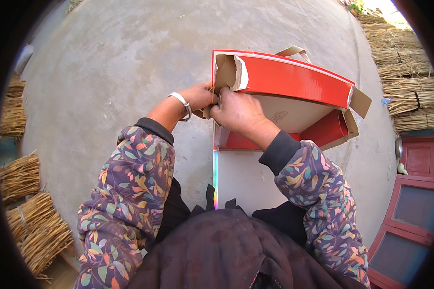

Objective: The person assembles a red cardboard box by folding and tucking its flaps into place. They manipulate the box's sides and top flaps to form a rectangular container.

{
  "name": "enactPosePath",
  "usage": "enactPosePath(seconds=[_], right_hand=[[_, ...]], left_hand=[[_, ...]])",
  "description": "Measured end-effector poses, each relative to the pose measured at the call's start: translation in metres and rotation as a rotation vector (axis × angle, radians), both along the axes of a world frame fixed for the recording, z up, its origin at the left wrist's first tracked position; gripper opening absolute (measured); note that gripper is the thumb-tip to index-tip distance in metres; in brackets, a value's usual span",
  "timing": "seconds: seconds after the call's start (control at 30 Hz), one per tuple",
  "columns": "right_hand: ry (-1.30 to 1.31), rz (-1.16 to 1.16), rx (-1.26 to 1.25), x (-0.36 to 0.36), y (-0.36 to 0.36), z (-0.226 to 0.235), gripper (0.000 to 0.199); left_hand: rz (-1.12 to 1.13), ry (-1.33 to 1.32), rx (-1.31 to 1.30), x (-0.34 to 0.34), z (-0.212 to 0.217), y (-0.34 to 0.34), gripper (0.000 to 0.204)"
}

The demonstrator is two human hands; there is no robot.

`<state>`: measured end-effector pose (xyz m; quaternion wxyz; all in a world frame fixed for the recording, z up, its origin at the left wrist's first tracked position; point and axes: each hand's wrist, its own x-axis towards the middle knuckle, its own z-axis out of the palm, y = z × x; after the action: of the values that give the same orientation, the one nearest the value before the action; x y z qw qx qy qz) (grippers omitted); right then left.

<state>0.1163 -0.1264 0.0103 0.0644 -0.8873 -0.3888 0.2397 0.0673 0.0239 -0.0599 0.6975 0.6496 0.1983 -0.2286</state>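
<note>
A red cardboard box (294,77) with a pale inside stands open in front of me, with a white panel (246,180) stretching toward my lap. Its left corner has a torn brown flap (226,72) with a ragged white edge. My left hand (200,98), a pale bangle at its wrist, is closed on the cardboard at that corner from the outside. Right beside it, my right hand (240,110) is closed with its fingers pinching the same corner just below the torn flap. Some fingertips of both hands are hidden. Another brown flap (359,102) sticks out at the right corner.
A beige strap (295,52) loops up behind the box. Bundles of dry stalks (43,231) lie at the left, and more stacked stalks (405,67) line the right. A red-framed door or cabinet (412,212) is at the lower right. Grey concrete ground (130,53) surrounds the box.
</note>
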Motion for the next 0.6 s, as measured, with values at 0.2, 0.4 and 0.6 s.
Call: enactPosePath(seconds=[0.2, 0.4, 0.6], right_hand=[[-0.031, 0.031, 0.054, 0.004, -0.012, -0.008, 0.031], [-0.051, 0.018, 0.186, 0.001, -0.028, -0.014, 0.025], [-0.192, 0.042, 0.198, -0.002, -0.039, -0.018, 0.023]], left_hand=[[0.062, -0.081, 0.154, -0.003, 0.004, -0.016, 0.019], [0.033, -0.122, 0.366, 0.0, 0.004, -0.024, 0.027], [0.056, -0.217, 0.443, 0.001, -0.007, -0.032, 0.025]])
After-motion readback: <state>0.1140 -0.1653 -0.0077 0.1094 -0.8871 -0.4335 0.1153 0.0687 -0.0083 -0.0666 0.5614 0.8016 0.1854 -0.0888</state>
